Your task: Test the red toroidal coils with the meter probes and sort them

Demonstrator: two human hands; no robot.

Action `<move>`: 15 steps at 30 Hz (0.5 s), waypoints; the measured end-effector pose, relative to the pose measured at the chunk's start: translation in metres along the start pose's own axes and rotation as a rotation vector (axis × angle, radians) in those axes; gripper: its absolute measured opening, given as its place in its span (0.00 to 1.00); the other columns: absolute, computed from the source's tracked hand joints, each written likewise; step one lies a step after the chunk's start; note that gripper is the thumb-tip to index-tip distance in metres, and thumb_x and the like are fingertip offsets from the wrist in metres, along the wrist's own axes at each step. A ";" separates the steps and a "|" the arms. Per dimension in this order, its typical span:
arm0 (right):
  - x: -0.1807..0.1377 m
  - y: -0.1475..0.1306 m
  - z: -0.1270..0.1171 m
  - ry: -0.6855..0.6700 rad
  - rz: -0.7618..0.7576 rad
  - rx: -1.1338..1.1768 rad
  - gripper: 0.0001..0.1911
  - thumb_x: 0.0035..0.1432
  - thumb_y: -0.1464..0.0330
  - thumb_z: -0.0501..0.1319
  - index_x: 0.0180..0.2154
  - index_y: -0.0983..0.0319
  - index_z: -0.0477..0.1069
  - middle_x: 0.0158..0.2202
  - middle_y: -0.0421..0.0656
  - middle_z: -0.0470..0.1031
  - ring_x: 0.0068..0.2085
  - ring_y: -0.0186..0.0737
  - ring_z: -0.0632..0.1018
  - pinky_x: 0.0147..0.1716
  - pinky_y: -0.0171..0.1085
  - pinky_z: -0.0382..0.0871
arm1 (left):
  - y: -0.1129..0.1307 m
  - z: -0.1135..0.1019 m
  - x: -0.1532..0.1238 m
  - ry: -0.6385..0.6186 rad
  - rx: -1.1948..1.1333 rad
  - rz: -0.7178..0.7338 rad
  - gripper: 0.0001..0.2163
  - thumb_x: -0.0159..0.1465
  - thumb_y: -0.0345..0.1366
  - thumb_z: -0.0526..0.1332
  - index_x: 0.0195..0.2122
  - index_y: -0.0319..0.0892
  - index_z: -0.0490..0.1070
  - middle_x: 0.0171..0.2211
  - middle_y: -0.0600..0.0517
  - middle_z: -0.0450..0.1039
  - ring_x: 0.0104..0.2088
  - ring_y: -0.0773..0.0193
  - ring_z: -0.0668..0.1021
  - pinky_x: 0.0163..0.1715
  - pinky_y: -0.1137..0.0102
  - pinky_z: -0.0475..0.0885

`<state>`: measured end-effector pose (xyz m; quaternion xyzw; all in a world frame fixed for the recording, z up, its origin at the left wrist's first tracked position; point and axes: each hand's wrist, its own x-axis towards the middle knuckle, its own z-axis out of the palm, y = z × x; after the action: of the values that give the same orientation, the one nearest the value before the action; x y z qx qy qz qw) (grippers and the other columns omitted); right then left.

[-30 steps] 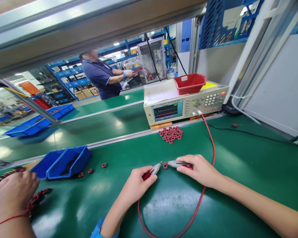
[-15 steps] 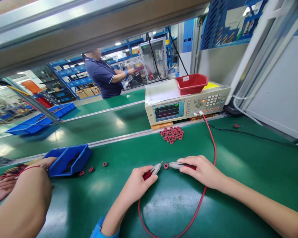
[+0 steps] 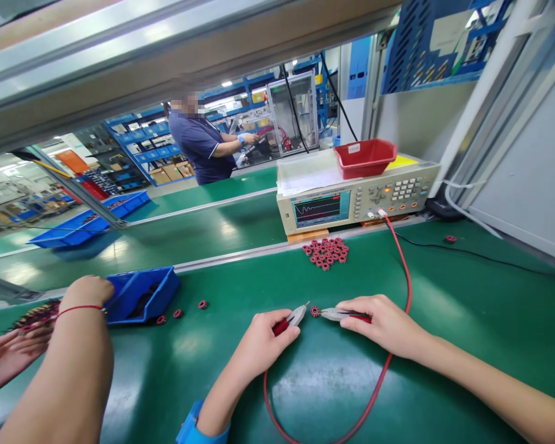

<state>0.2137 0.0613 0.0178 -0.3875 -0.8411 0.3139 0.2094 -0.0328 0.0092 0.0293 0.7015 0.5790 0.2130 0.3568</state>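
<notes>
My left hand (image 3: pixel 267 340) is closed round a red-handled test clip (image 3: pixel 298 316) with grey jaws pointing up and right. A small red-and-black wound ring core (image 3: pixel 315 312) lies by its tip; whether that tip touches the ring's wire I cannot tell. From the other side, my right hand (image 3: pixel 386 320) pinches a second test clip (image 3: pixel 335 314), its jaws reaching the ring's right edge. A red cable (image 3: pixel 404 271) runs from the tester (image 3: pixel 356 197) and loops below my hands. Red "NG" letters and a wavy trace show on the tester's screen (image 3: pixel 321 209).
A pile of ring cores (image 3: pixel 326 253) sits before the tester, which carries a red bin (image 3: pixel 365 159). At left, a co-worker's arm (image 3: pixel 81 345) reaches to a divided blue bin (image 3: pixel 166 290), with several loose rings nearby. Another person (image 3: pixel 198 145) stands beyond the bench.
The screen's green "OK" has turned to a red "NG" and its trace has changed. The co-worker's hand at the blue bin has risen. My hands keep their hold; the whole view shifts slightly.
</notes>
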 end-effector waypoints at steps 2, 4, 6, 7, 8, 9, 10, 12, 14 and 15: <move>0.000 -0.001 0.000 0.004 0.003 0.006 0.13 0.57 0.61 0.56 0.41 0.55 0.76 0.36 0.41 0.79 0.36 0.43 0.77 0.36 0.36 0.68 | 0.000 0.000 0.000 0.002 0.005 0.002 0.11 0.61 0.39 0.55 0.35 0.38 0.73 0.22 0.56 0.62 0.24 0.68 0.61 0.24 0.74 0.56; 0.000 -0.001 0.000 0.000 0.003 0.010 0.13 0.57 0.61 0.56 0.40 0.55 0.76 0.35 0.40 0.79 0.35 0.43 0.77 0.35 0.36 0.68 | 0.000 0.000 0.000 0.004 0.008 0.002 0.11 0.61 0.39 0.55 0.35 0.39 0.73 0.22 0.57 0.62 0.24 0.68 0.61 0.24 0.74 0.57; 0.000 -0.001 0.000 -0.002 0.002 0.012 0.13 0.57 0.61 0.56 0.40 0.55 0.76 0.34 0.40 0.79 0.34 0.42 0.77 0.34 0.36 0.68 | 0.000 0.000 0.000 0.002 0.007 0.001 0.11 0.61 0.39 0.55 0.35 0.39 0.73 0.22 0.57 0.62 0.24 0.68 0.61 0.24 0.74 0.57; 0.000 -0.002 0.000 0.000 0.004 0.014 0.13 0.57 0.61 0.56 0.39 0.55 0.76 0.34 0.40 0.78 0.34 0.42 0.77 0.34 0.36 0.68 | 0.000 0.000 0.000 0.001 0.005 -0.001 0.11 0.61 0.39 0.55 0.36 0.39 0.73 0.22 0.57 0.62 0.24 0.68 0.61 0.24 0.74 0.57; 0.000 -0.002 0.001 0.004 0.006 0.017 0.13 0.57 0.61 0.56 0.39 0.55 0.76 0.33 0.40 0.78 0.34 0.42 0.77 0.34 0.36 0.67 | 0.000 0.000 0.000 0.000 0.002 -0.002 0.11 0.61 0.39 0.55 0.36 0.39 0.73 0.22 0.56 0.62 0.24 0.68 0.61 0.24 0.74 0.57; 0.000 -0.002 0.001 0.007 0.008 0.021 0.13 0.57 0.61 0.56 0.39 0.56 0.76 0.33 0.40 0.78 0.33 0.42 0.77 0.34 0.36 0.67 | 0.000 0.000 0.000 0.000 -0.001 -0.003 0.11 0.61 0.39 0.55 0.36 0.39 0.73 0.23 0.56 0.63 0.24 0.68 0.61 0.24 0.74 0.57; 0.000 -0.003 0.001 0.009 0.010 0.025 0.13 0.57 0.61 0.56 0.39 0.56 0.76 0.32 0.40 0.78 0.33 0.42 0.76 0.34 0.36 0.67 | 0.000 0.000 0.000 0.001 -0.004 -0.005 0.12 0.61 0.40 0.55 0.37 0.39 0.73 0.23 0.56 0.64 0.24 0.68 0.62 0.25 0.74 0.58; 0.000 -0.003 0.000 0.006 0.011 0.029 0.13 0.57 0.61 0.56 0.39 0.56 0.76 0.32 0.40 0.78 0.33 0.42 0.76 0.33 0.35 0.67 | 0.001 0.000 0.000 0.008 -0.012 -0.010 0.12 0.61 0.40 0.55 0.38 0.38 0.73 0.23 0.55 0.65 0.24 0.67 0.63 0.25 0.74 0.59; 0.000 -0.004 0.000 -0.003 0.011 0.032 0.13 0.57 0.61 0.55 0.40 0.57 0.76 0.32 0.40 0.78 0.33 0.41 0.76 0.33 0.35 0.67 | 0.001 0.001 0.000 0.017 -0.020 -0.015 0.13 0.60 0.41 0.56 0.37 0.38 0.74 0.24 0.55 0.67 0.24 0.67 0.64 0.25 0.75 0.59; 0.000 -0.004 -0.001 -0.007 0.012 0.033 0.13 0.57 0.62 0.55 0.40 0.57 0.76 0.33 0.40 0.78 0.33 0.41 0.76 0.33 0.35 0.67 | 0.001 0.001 0.000 0.020 -0.022 -0.016 0.13 0.60 0.41 0.56 0.37 0.38 0.74 0.24 0.54 0.67 0.24 0.67 0.64 0.25 0.75 0.59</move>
<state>0.2119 0.0600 0.0210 -0.3876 -0.8343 0.3306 0.2109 -0.0319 0.0089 0.0294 0.6906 0.5858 0.2236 0.3605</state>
